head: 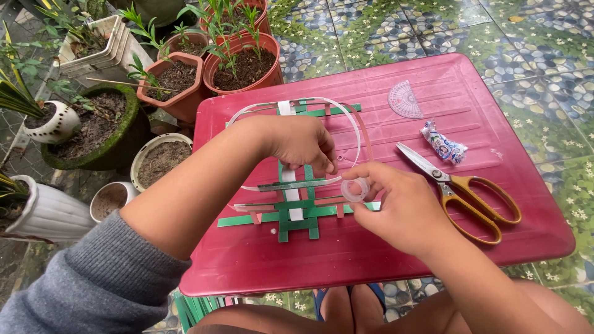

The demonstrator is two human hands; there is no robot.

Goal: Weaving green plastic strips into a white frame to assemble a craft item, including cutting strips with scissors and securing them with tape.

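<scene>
Clear tape roll (355, 189) pinched by right hand (396, 207); left hand (301, 143) fingertips pinch its end above woven strips (296, 210).

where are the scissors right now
In the head view, the orange-handled scissors lie on the red table top, just beyond the right hand, with a small wrapped packet above the blades.

— How's the light on my feed?

— Soft, even daylight, bright enough all round. I see only faint shadows under the hands (371, 185) on the red worktop (470, 105), and a dull sheen on its surface toward one o'clock.

— Any blur?

— Centre is sharp; the scissors (461, 188) read crisply. The grey sleeve (93, 284) at seven o'clock is soft, being close. Edges bow slightly, so the tiles (544, 43) at two o'clock stretch.
</scene>
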